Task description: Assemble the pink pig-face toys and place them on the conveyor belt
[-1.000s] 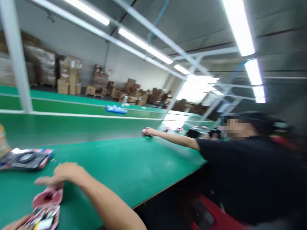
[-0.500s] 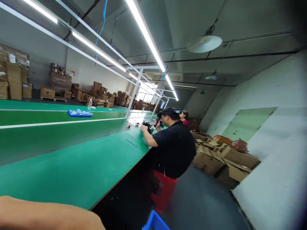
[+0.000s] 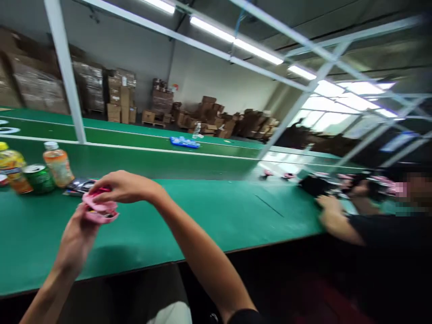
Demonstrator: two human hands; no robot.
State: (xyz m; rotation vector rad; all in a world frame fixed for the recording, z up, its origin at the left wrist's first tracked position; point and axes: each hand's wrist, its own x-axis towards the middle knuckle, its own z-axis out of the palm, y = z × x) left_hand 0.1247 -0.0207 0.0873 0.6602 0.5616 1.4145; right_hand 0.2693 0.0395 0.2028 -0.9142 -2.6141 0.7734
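Observation:
Over the near left part of the green bench, both hands are closed on a small pink two-part object (image 3: 103,218). Its halves look parted at the right, with something dark and yellowish between them; blur hides its exact kind. My left hand (image 3: 77,234) grips it from below, fingers wrapped round its left side. From above, my right hand (image 3: 126,185) pinches the upper half, its fingertips partly hidden. Just behind the hands lies a dark, shiny flat packet (image 3: 80,186).
Bottles, including an orange one (image 3: 58,164), and a green can (image 3: 38,178) stand at left on the bench (image 3: 202,216). A blue tray (image 3: 185,142) lies across the conveyor. White posts (image 3: 65,72) rise from the line. At right, a co-worker's hand (image 3: 329,209) handles dark items.
My view has swung left and down, bringing both hands, the pink object and the bottles into sight. The co-worker now appears at the right edge.

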